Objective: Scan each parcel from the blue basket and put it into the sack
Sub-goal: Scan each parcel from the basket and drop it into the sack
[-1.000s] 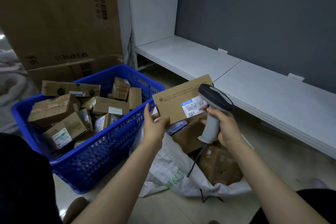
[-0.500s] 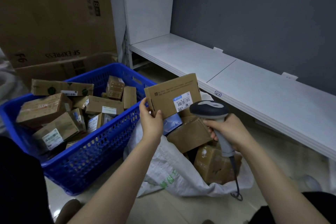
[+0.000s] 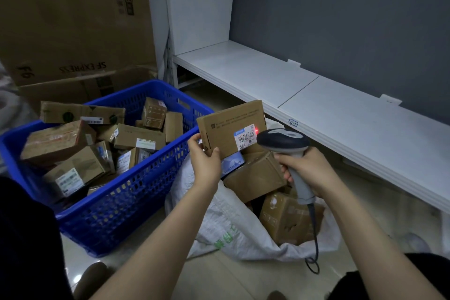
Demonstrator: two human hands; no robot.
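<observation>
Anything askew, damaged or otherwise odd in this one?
Nothing serious. The red dot from the scanner sits at the label's upper right corner, beside the barcode rather than across it. Parcels in the basket lie jumbled at all angles, and the sack slumps open on the floor with boxes heaped in its mouth.

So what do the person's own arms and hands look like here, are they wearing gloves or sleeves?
No gloves: the left hand and right hand are bare. Both forearms are bare too, with no sleeve in view. No watch, ring or bracelet shows. Some dark clothing sits at the picture's lower corners.
</observation>
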